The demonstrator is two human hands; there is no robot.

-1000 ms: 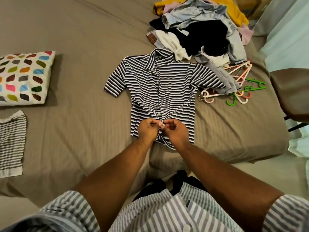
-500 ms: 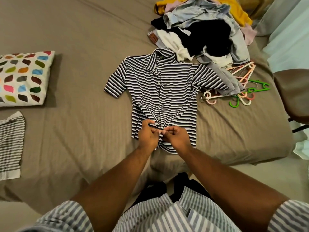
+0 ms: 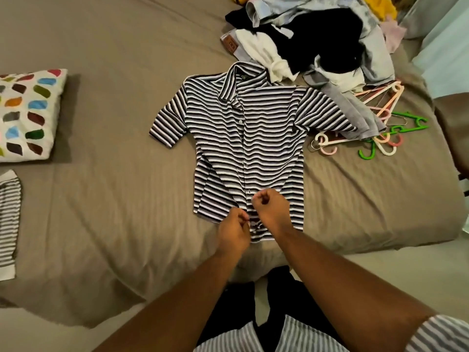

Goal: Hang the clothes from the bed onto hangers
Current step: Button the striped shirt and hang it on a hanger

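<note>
Striped shirt [image 3: 246, 138] is pinched at its lower placket by left hand [image 3: 234, 228] and right hand [image 3: 270, 204], both grips curled tight; edges should be kept aligned and flat.

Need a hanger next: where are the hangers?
Head view, right side of the bed: the hangers lie beside the striped shirt, partly under the clothes pile.

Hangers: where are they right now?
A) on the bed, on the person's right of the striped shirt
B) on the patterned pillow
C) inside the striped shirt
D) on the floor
A: the hangers lie in a loose bunch on the bed, on the person's right of the striped shirt and partly under the clothes pile.
</note>
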